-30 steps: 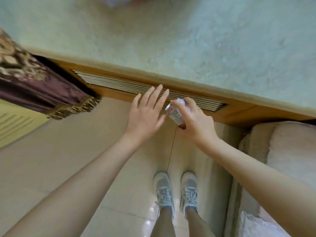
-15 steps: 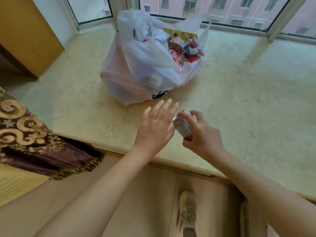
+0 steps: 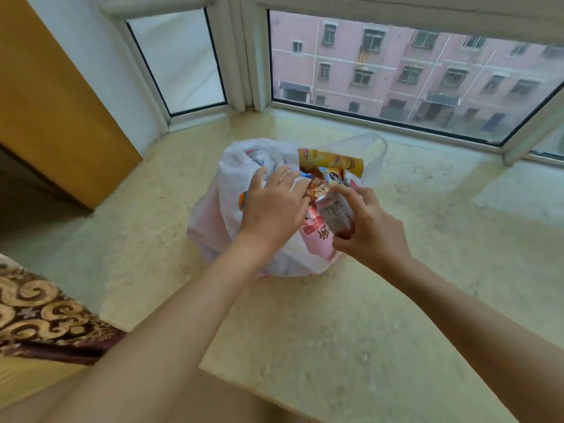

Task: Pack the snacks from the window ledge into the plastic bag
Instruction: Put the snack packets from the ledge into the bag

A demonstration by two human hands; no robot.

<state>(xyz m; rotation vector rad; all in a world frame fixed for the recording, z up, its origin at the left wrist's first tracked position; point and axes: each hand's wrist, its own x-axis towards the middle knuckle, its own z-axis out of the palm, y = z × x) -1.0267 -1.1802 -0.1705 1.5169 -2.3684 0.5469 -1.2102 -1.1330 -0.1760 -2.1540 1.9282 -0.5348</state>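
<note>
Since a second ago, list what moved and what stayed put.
Both hands went up from floor level to the plastic bag. The left hand now presses into its open mouth; the right hand brought the small snack pack to the opening. Unchanged: the pack is still gripped, the bag still sits on the ledge.

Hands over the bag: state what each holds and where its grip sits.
Right hand holds a small snack packet, grip around its lower end. Left hand rests at the plastic bag mouth; whether it grips anything cannot be told.
</note>
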